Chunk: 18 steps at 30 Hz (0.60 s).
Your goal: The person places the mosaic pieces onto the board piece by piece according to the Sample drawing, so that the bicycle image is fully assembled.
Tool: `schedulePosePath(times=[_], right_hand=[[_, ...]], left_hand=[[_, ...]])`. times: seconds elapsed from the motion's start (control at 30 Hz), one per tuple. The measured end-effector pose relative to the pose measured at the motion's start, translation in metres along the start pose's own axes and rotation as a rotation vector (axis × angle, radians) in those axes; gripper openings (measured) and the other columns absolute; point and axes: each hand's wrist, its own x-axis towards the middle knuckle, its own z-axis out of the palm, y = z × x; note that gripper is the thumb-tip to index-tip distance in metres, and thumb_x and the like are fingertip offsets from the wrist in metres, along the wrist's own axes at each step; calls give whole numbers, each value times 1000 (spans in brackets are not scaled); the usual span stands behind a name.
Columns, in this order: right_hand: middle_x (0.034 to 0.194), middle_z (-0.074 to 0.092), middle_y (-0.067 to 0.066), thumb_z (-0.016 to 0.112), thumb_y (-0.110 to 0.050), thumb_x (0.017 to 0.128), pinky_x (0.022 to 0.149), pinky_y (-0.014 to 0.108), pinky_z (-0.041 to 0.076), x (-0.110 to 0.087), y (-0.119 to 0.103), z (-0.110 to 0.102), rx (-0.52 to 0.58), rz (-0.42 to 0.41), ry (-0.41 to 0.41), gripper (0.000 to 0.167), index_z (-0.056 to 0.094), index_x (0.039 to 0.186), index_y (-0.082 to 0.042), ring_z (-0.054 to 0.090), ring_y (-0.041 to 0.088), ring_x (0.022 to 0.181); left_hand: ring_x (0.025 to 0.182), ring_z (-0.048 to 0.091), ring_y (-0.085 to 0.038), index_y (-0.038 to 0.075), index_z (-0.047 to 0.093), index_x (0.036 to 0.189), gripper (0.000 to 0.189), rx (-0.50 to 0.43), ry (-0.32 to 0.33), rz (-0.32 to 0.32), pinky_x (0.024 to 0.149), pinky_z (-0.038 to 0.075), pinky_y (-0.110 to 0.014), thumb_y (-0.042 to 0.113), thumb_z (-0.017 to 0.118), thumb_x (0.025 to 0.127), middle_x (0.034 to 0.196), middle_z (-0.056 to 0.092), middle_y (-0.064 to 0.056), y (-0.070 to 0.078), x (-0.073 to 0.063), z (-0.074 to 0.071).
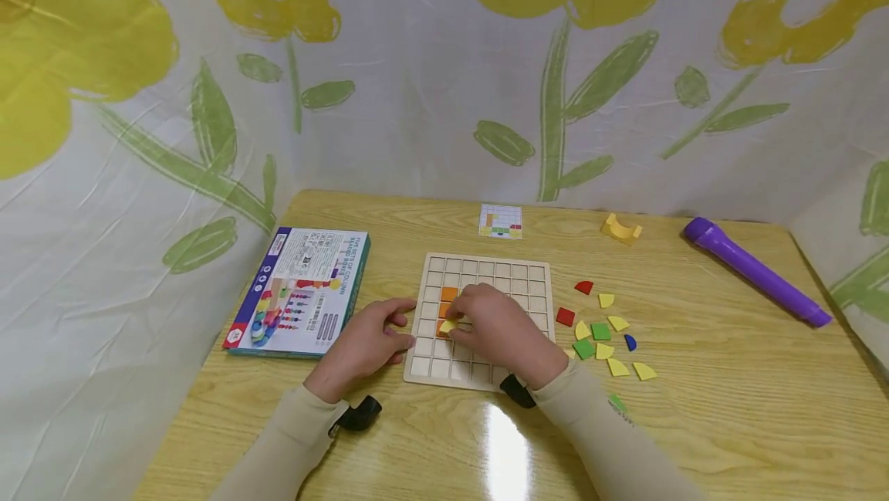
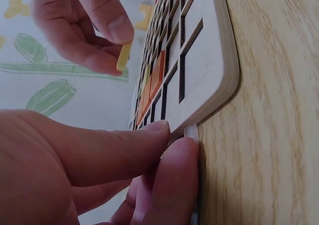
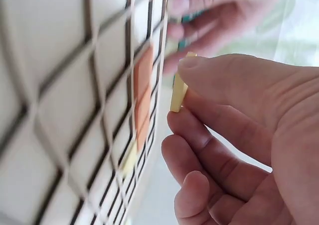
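My right hand [image 1: 496, 331] is over the wooden grid board [image 1: 510, 269], pinching a small yellow piece [image 3: 177, 93] between thumb and fingers. In the head view this piece overlaps the lowest of the orange tiles [image 1: 449, 296], which line up in a column on the board's left half. Another yellow piece [image 3: 129, 159] lies on the board at the end of the orange column in the right wrist view. At the board's left edge, my left hand [image 1: 368, 343] grips the rim with thumb and finger, as the left wrist view [image 2: 124, 155] shows.
Right of the board lie loose yellow quarter-circles [image 1: 644, 370], green squares [image 1: 600, 331], red pieces [image 1: 566, 317] and a blue piece [image 1: 630, 342]. A pattern card [image 1: 501, 221] and yellow-orange curved block [image 1: 621, 229] lie behind. A box [image 1: 305, 285] is left; a purple microphone-shaped stick [image 1: 757, 269], right.
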Motion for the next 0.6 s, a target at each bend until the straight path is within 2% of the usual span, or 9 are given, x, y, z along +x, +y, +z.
schedulePosePath(times=[0.13, 0.3, 0.6], right_hand=[[97, 72, -1, 86, -18, 91, 78, 33, 60, 3, -15, 11, -18, -40, -5, 13, 83, 102, -12, 65, 18, 92], [95, 71, -2, 85, -15, 90, 75, 30, 60, 4, -24, 24, -49, -81, 2, 10, 84, 100, -13, 65, 16, 91], [94, 69, -2, 85, -16, 89, 80, 31, 61, 5, -28, 33, -109, -104, 29, 10, 84, 99, -15, 65, 17, 94]], left_hand=[[79, 64, -17, 13, 62, 152, 57, 31, 1, 4, 67, 64, -31, 3, 77, 98, 120, 63, -12, 0, 0, -1], [77, 64, -18, 13, 62, 152, 56, 38, -1, 7, 67, 64, -31, 3, 76, 98, 120, 63, -12, 0, 0, 0], [79, 64, -18, 14, 62, 152, 55, 26, -10, 3, 67, 64, -31, 3, 75, 99, 119, 61, -12, -1, 1, 0]])
